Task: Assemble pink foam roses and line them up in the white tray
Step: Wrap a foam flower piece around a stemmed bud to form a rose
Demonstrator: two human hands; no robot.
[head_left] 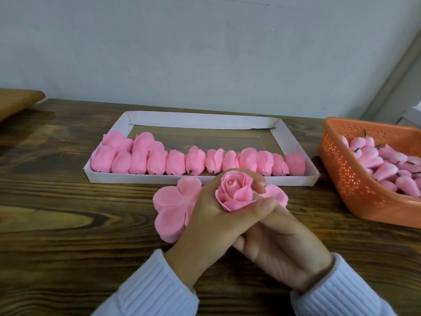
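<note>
The right grip (280,242) lies nearest, palm up under the left, its fingers tucked out of sight. Whether it pinches the rose's base I cannot tell. The left grip (211,215) crosses over it and is curled round the rose (234,193), fingers behind the bloom, thumb across its front. The rose sits upright in that curl, above the counter (68,201), over the flat petals (173,208) spread beneath both grips, just short of the tray (136,177).

The step looks like closing the outer petals. Foam likely creases easily, so the squeeze should be light and even all round. Pressure belongs low at the base, not on the open rim, and the centre should stay straight. A small turn would probably show any gaping petal.

In the tray, the front row (198,161) runs almost to the right wall, and a second row (129,141) begins at far left. This rose probably belongs beside those, lying the same way. The basket (341,179) of buds (387,165) stands to the right.
</note>
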